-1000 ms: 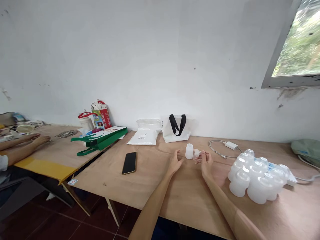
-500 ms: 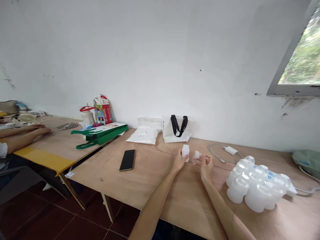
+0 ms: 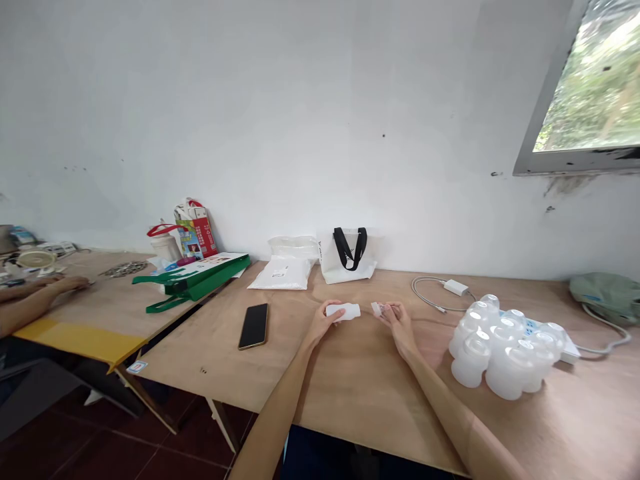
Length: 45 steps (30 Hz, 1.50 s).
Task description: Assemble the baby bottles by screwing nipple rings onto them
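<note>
- Bottle (image 3: 345,311), white and waisted, lay sideways in the head view, gripped in the left hand (image 3: 319,323); the thumb crossed its near side while the other fingers sat mostly hidden behind it, a hold that probably steadied it and left the end towards the right fingers uncovered.
- The right hand (image 3: 401,327) pinched a small clear piece (image 3: 376,309) between thumb and fingertips; that light hold seemingly suited its size and left its whitish end free, facing the bottle across a short gap.
- Whether either object touched the table (image 3: 360,373) under the fingers could not be told.
- Right of the right fingers stood translucent bottles (image 3: 509,370), packed close, perhaps to be near without crowding the hands.
- Beyond the right fingertips lay a corded white adapter (image 3: 456,287); beyond the left ones, a white packet (image 3: 283,273) and a black-handled white bag (image 3: 330,270) sat by the wall (image 3: 300,133), perhaps for support.
- A phone (image 3: 254,327) lay flat left of the left fingers, seemingly out of their way.
</note>
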Each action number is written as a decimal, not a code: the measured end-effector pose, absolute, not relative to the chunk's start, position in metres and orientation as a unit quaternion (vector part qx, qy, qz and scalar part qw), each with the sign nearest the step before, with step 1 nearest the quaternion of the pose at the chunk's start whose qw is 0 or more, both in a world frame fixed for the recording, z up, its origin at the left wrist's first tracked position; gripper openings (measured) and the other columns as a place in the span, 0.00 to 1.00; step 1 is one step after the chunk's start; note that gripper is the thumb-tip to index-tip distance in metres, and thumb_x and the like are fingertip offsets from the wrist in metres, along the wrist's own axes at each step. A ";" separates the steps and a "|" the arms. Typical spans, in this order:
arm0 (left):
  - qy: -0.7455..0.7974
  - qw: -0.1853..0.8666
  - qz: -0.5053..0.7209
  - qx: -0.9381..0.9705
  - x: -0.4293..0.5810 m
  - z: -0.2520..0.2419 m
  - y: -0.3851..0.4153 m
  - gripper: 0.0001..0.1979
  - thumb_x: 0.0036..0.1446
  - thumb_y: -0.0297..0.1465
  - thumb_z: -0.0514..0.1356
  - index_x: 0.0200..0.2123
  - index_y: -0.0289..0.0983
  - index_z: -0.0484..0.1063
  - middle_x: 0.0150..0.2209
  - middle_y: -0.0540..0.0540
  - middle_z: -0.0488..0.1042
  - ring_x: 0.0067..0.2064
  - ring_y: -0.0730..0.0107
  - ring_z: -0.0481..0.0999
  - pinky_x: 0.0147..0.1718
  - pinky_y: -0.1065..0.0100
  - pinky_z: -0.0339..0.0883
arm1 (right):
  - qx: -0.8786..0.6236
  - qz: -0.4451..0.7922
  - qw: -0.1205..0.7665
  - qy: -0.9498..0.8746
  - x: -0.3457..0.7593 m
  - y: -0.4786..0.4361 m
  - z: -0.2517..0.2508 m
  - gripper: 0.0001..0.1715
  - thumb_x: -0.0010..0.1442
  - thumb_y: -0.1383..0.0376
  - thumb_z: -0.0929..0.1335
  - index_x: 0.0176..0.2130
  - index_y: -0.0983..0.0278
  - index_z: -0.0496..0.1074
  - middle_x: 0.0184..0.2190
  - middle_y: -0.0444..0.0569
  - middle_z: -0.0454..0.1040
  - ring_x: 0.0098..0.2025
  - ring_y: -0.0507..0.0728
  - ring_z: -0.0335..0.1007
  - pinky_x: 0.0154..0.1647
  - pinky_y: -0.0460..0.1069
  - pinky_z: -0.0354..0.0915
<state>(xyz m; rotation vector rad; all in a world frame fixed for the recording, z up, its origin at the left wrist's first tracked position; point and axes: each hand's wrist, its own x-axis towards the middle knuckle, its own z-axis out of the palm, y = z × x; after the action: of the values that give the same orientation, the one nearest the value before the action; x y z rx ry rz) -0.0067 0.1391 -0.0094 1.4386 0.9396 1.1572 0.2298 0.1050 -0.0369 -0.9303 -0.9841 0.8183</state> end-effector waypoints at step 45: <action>0.338 0.566 0.476 0.582 -0.009 -0.003 0.129 0.31 0.43 0.48 0.76 0.44 0.37 0.73 0.42 0.45 0.78 0.41 0.66 0.78 0.40 0.67 0.74 | -0.446 0.371 0.527 -0.621 0.213 0.083 -0.019 0.32 0.64 0.35 0.62 0.30 0.59 0.67 0.23 0.44 0.73 0.22 0.53 0.66 0.26 0.48 0.63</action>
<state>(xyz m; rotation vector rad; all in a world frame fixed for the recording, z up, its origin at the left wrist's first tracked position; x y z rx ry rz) -0.0091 0.1285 -0.0034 1.3691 0.7943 1.1195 0.2126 0.0832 -0.0189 -1.0664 -1.4846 0.8869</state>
